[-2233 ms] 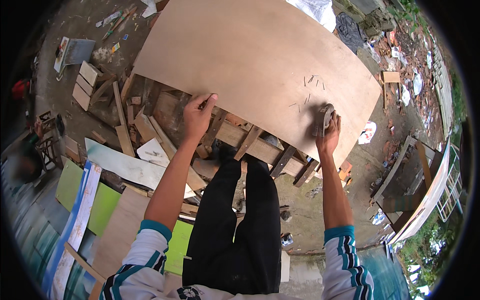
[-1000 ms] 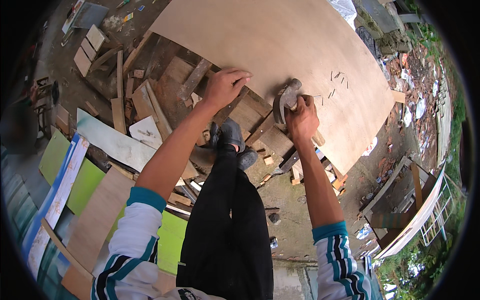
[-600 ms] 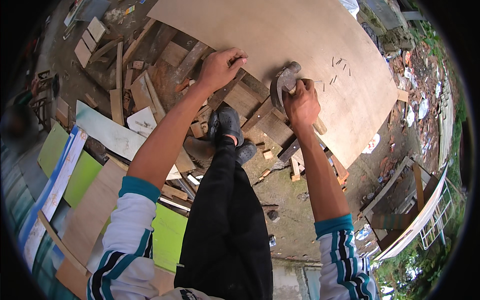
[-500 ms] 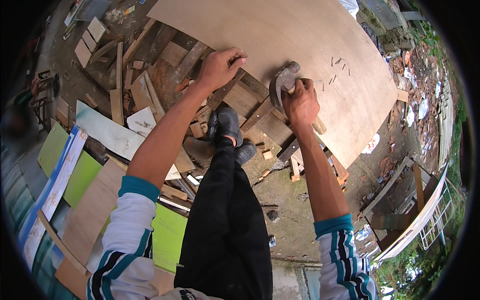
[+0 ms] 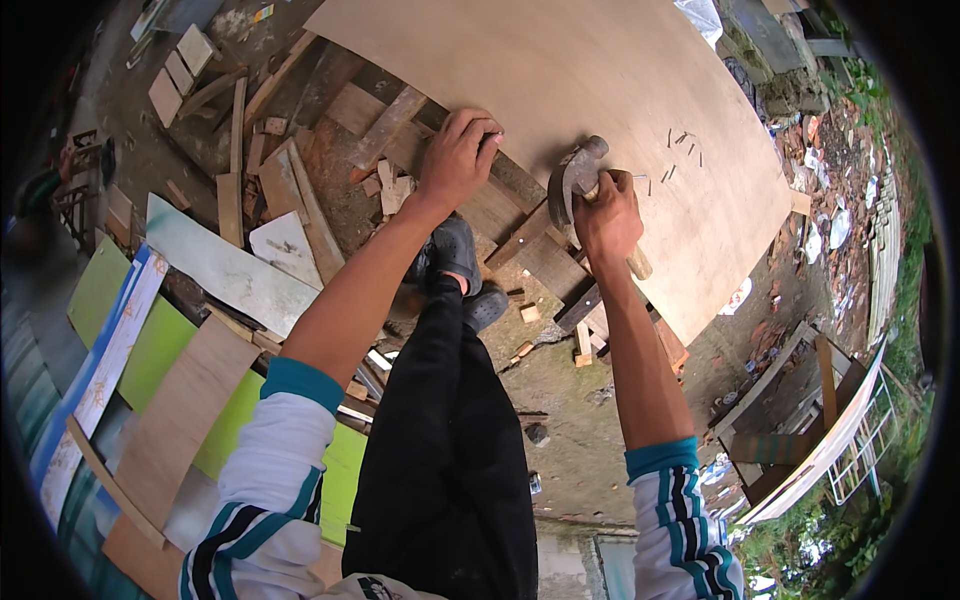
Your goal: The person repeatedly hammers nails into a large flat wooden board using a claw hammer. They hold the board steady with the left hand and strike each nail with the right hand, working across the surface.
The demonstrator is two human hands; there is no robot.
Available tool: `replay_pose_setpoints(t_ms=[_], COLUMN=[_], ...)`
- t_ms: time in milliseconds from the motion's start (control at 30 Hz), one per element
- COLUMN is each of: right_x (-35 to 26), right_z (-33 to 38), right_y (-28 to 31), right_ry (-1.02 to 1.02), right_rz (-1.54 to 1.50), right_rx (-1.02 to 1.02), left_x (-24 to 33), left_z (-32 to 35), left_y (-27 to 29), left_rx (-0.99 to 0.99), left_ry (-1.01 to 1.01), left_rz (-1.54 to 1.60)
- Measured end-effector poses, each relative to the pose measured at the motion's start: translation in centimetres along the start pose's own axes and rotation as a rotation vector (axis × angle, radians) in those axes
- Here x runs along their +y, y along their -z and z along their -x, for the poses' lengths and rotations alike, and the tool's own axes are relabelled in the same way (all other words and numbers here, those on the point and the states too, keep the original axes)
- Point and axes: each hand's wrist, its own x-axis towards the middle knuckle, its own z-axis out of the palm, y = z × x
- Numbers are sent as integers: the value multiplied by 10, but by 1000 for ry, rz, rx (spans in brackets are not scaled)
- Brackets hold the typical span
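A large sheet of plywood (image 5: 600, 60) lies over a frame of wooden boards. My right hand (image 5: 610, 222) is closed around a claw hammer (image 5: 578, 172), gripping its wooden handle close to the dark metal head, above the sheet's near edge. Several loose nails (image 5: 686, 142) are scattered on the plywood just beyond that hand. My left hand (image 5: 460, 160) is at the sheet's near edge, left of the hammer, with fingers curled and thumb drawn in against them. Whatever is between those fingers, if anything, is hidden.
Wood offcuts (image 5: 285, 190) and a pale panel (image 5: 220, 262) clutter the ground at left. Green boards (image 5: 155, 350) lie nearer. My shoes (image 5: 455, 250) stand close to the frame. At right are rubble (image 5: 870, 190) and a broken wooden box (image 5: 790, 400). A person (image 5: 50, 195) shows at far left.
My left hand has shifted slightly right and nearer along the plywood edge, its fingers more curled down. The hammer in my right hand is slightly nearer in the picture. The whole view has moved a little.
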Motion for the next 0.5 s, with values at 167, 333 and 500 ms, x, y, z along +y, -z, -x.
replay_pose_setpoints(t_ms=[167, 333, 500], right_x=[9, 14, -23], right_z=[-4, -16, -15], right_y=[5, 20, 41], right_ry=[-11, -14, -9], right_rz=[-71, -209, -454], right_rx=[-77, -273, -354], left_x=[-5, -6, -5], left_z=[3, 2, 1], left_y=[-4, -2, 0], left_rx=[21, 49, 65], left_ry=[-14, -40, -28], left_rz=[54, 72, 63])
